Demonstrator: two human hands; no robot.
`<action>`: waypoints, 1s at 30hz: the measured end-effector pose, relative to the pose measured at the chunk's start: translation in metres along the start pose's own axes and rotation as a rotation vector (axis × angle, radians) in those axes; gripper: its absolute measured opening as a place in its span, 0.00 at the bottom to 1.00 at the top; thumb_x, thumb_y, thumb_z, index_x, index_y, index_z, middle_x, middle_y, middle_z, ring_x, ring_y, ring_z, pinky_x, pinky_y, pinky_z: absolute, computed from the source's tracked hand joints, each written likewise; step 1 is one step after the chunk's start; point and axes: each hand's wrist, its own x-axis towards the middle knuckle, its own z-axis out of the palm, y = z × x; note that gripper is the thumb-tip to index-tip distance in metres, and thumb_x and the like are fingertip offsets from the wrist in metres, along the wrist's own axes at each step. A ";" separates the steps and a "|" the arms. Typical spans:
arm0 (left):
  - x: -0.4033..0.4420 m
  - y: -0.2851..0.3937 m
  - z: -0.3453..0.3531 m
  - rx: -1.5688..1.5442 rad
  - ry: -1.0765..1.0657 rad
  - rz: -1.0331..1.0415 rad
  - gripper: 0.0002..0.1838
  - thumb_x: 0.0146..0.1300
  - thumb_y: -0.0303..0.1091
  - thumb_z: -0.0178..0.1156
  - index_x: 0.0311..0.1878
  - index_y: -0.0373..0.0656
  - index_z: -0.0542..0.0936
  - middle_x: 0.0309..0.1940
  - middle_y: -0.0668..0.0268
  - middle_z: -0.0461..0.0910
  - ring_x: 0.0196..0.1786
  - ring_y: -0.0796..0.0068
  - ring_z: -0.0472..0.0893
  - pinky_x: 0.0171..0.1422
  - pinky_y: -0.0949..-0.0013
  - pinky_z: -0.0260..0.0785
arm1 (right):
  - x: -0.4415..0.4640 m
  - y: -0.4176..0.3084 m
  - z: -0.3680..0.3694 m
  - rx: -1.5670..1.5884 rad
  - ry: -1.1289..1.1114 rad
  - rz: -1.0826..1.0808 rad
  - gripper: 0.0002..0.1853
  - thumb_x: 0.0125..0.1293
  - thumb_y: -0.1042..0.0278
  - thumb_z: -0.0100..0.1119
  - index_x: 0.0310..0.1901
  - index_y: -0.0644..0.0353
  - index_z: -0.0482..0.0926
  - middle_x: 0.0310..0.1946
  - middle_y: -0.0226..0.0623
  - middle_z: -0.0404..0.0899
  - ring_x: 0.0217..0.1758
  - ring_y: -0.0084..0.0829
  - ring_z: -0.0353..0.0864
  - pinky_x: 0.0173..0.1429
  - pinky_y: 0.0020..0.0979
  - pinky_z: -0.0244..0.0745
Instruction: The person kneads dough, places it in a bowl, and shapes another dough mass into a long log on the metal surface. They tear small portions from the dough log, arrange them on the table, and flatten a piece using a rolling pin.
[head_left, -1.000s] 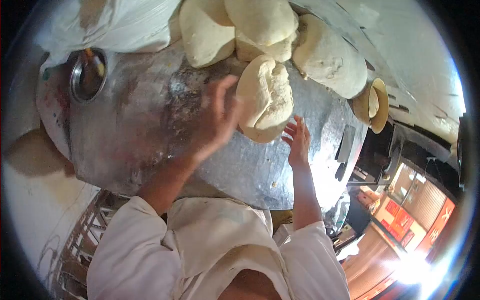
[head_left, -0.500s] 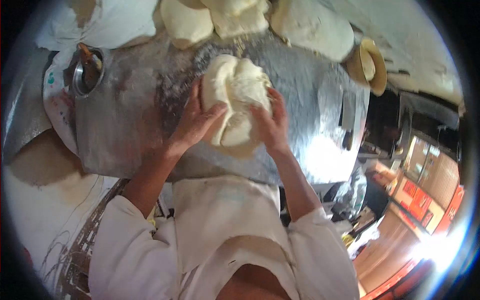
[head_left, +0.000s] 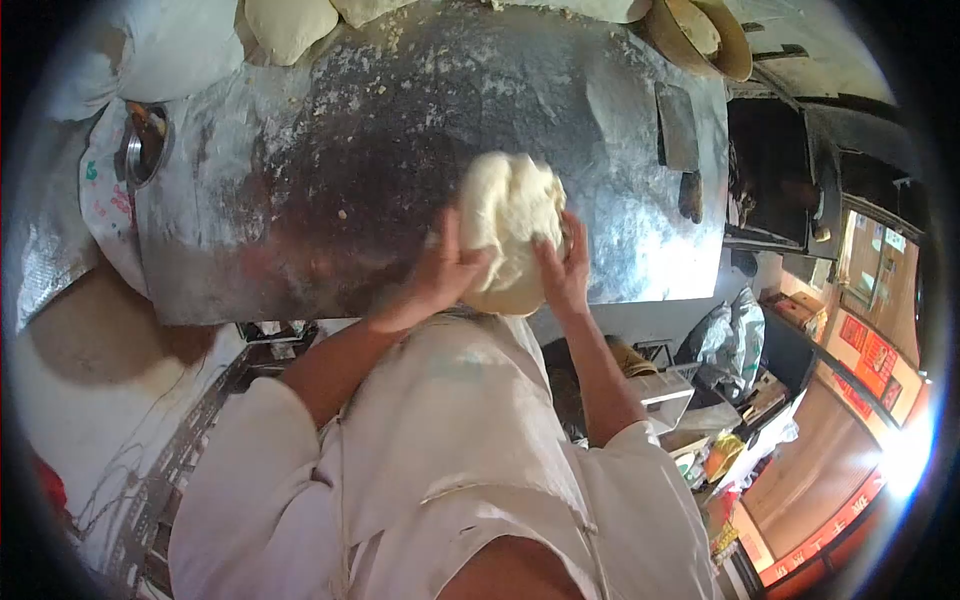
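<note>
A large lump of pale dough (head_left: 512, 230) with a deep fold down its length is held between my two hands at the near edge of the metal-topped table (head_left: 400, 150). My left hand (head_left: 445, 275) grips its left side, the thumb pressed onto the top. Against the right side, my right hand (head_left: 565, 262) has its fingers curled round the edge and its thumb on top. The underside of the dough is hidden, so I cannot tell whether it touches the tabletop.
A broad blade (head_left: 678, 125) with a dark handle lies at the table's right. Behind it stands a tan bowl (head_left: 738, 45) holding dough. More dough (head_left: 290, 25) lines the back edge. A metal bowl (head_left: 140, 165) with a brown-handled tool stands far left. Dark shelving (head_left: 770, 170) adjoins the right side.
My hands have brought the dough nearer my body and to the right, from mid-table to the near edge. The view has shifted too. Both hands still hold the dough.
</note>
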 end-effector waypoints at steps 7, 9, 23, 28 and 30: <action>0.045 0.035 0.050 0.278 -0.076 0.055 0.49 0.70 0.53 0.65 0.82 0.44 0.50 0.67 0.38 0.68 0.68 0.36 0.74 0.70 0.44 0.70 | -0.022 0.031 -0.042 0.260 0.202 0.125 0.41 0.77 0.55 0.62 0.80 0.63 0.53 0.72 0.49 0.70 0.71 0.37 0.73 0.74 0.37 0.67; 0.052 0.028 0.044 0.186 -0.191 0.004 0.48 0.70 0.56 0.64 0.81 0.43 0.52 0.68 0.38 0.69 0.70 0.37 0.72 0.72 0.46 0.69 | -0.021 0.030 -0.035 0.273 0.208 0.129 0.43 0.77 0.55 0.63 0.81 0.62 0.50 0.71 0.49 0.70 0.70 0.37 0.74 0.73 0.38 0.68; -0.007 0.054 -0.147 -0.557 -0.084 -0.034 0.46 0.72 0.65 0.59 0.83 0.49 0.56 0.75 0.61 0.68 0.75 0.64 0.68 0.76 0.54 0.65 | -0.037 -0.156 0.101 -0.109 -0.013 -0.359 0.37 0.60 0.64 0.76 0.69 0.63 0.72 0.57 0.45 0.80 0.60 0.39 0.82 0.62 0.41 0.80; -0.031 -0.007 -0.259 -0.684 0.184 -0.294 0.44 0.74 0.74 0.46 0.82 0.55 0.61 0.75 0.64 0.70 0.70 0.63 0.73 0.70 0.53 0.67 | -0.078 -0.114 0.169 -0.673 -0.248 -0.747 0.29 0.55 0.67 0.78 0.60 0.58 0.81 0.53 0.48 0.81 0.57 0.52 0.82 0.60 0.45 0.81; -0.037 -0.016 -0.286 -0.499 0.230 -0.300 0.41 0.76 0.70 0.47 0.82 0.53 0.62 0.75 0.63 0.71 0.70 0.63 0.74 0.70 0.54 0.68 | -0.086 -0.099 0.177 -0.559 -0.247 -0.631 0.26 0.56 0.74 0.76 0.58 0.58 0.82 0.54 0.46 0.81 0.57 0.48 0.84 0.61 0.43 0.81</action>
